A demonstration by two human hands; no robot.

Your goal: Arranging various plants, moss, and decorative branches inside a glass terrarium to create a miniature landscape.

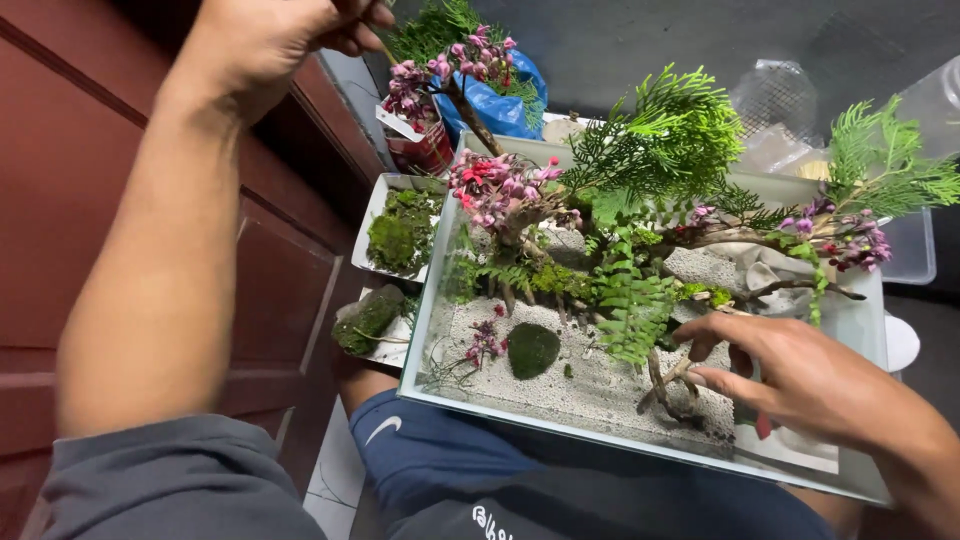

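Note:
A shallow glass tank [640, 450] rests on my lap, filled with pale gravel, ferns [630, 300], cypress sprigs, pink-flowered branches [500, 190] and a round moss ball [532, 349]. My right hand [800, 375] reaches into the tank's right side, its fingers pinching the base of a small driftwood twig [665, 385] standing in the gravel. My left hand [275, 35] is raised at the top left, fingers closed on a thin stem of a pink-flowered sprig [440, 70] above a red pot [425, 150].
A white tray with moss clumps [398, 235] and a moss-covered stone [368, 318] lie left of the tank. A blue bag [500, 105] and clear plastic containers [915, 250] sit behind. A dark red wooden door [70, 200] is on the left.

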